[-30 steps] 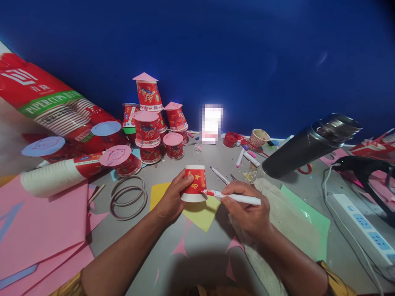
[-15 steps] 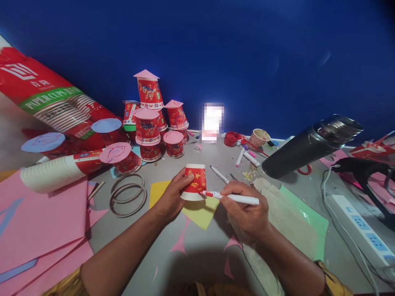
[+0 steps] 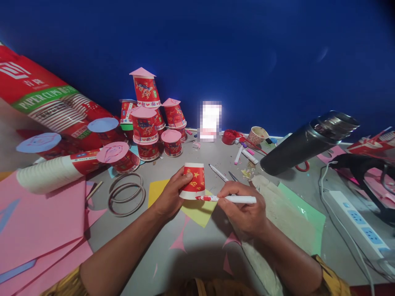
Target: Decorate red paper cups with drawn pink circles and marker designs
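Observation:
My left hand [image 3: 171, 196] is wrapped round an upside-down red paper cup [image 3: 194, 181] with yellow stars, standing on a yellow sheet of paper [image 3: 197, 207]. My right hand [image 3: 243, 207] pinches a white marker [image 3: 237, 199] with a red tip. The tip lies against the cup's white rim at its lower right, on the yellow paper.
A pile of red cups with pink paper lids [image 3: 151, 123] stands behind. Sleeves of paper cups [image 3: 52, 172] and pink sheets [image 3: 37, 222] lie at left, with wire rings [image 3: 126, 193]. A dark flask [image 3: 305, 144], power strip [image 3: 358, 218], green sheet [image 3: 302, 209] and loose markers [image 3: 247, 155] lie at right.
The marker's tip has slid a little leftward and lower along the base of the cup. My left hand keeps the cup in place.

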`<state>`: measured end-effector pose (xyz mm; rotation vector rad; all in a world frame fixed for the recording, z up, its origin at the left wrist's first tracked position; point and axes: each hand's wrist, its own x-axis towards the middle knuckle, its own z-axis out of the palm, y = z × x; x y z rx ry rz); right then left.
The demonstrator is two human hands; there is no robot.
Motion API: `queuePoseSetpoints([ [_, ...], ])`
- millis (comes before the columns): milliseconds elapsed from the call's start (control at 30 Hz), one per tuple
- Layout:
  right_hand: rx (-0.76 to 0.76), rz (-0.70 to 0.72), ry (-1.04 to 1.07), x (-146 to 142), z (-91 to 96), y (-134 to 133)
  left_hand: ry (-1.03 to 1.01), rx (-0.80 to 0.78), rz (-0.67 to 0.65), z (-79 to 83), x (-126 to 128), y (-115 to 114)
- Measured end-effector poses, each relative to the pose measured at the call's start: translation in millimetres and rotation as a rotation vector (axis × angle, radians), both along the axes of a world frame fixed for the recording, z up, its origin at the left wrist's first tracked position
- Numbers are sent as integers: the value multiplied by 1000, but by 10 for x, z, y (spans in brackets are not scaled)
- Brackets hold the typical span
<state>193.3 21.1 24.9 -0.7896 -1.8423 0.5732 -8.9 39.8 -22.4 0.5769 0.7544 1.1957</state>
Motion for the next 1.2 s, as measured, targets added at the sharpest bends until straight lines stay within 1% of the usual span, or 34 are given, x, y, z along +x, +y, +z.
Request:
queuePoseSetpoints([
  [167,23,-17,7,-18,-22,1,6,-2,-2,-24,-12,13],
  [400,48,-111,50,-28,-124,7,6,-31,8,15,-3,7],
  [633,105,-23,58,-47,-86,6,-10,-46,21,9,1,-1],
  [833,94,-105,70,-38,-154,27,21,-32,18,7,-11,8],
  [1033,94,-22,45,-28,-101,16,21,-22,27,11,-12,5],
  [1200,111,-85,57,-37,-103,29,9,-28,7,23,-3,2],
])
